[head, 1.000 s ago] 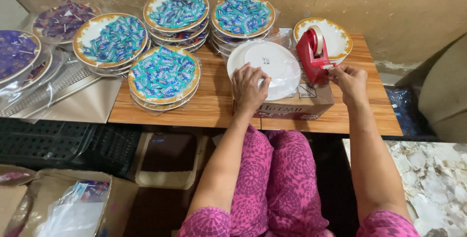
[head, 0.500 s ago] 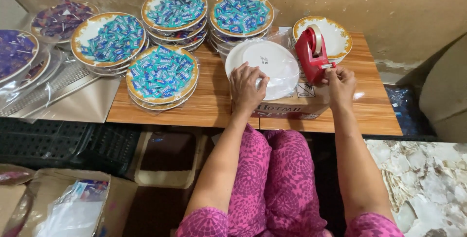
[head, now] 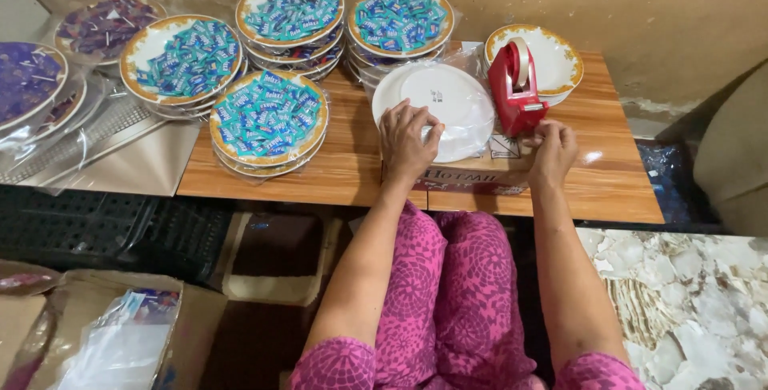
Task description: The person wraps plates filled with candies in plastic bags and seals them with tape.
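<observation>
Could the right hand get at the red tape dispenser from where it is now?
Probably yes. The right hand sits just in front of the red tape dispenser, its fingers at the base, with nothing between them.

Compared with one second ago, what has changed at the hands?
The right hand came back from beside the red tape dispenser toward the person, now at its front base. The left hand stayed pressed on the upturned white plate. The candy plates did not move.

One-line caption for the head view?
Left hand presses a wrapped white plate; right hand fingers at red tape dispenser.
</observation>
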